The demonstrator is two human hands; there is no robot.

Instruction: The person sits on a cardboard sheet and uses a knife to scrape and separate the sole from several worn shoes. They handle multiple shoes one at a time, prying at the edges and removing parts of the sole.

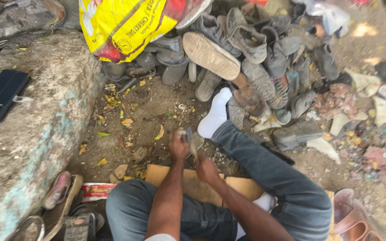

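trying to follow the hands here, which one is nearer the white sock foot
Left. The left hand sits just beside the white sock foot, below and to its left. The right hand is lower, farther from it, over the cardboard.

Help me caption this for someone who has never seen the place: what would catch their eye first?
First the heap of worn grey shoes piled across the top, with a bright yellow and red sack lying over its left end. Below, at the centre, the left hand and right hand work on a small shoe piece, above a sheet of cardboard on the dirt ground.
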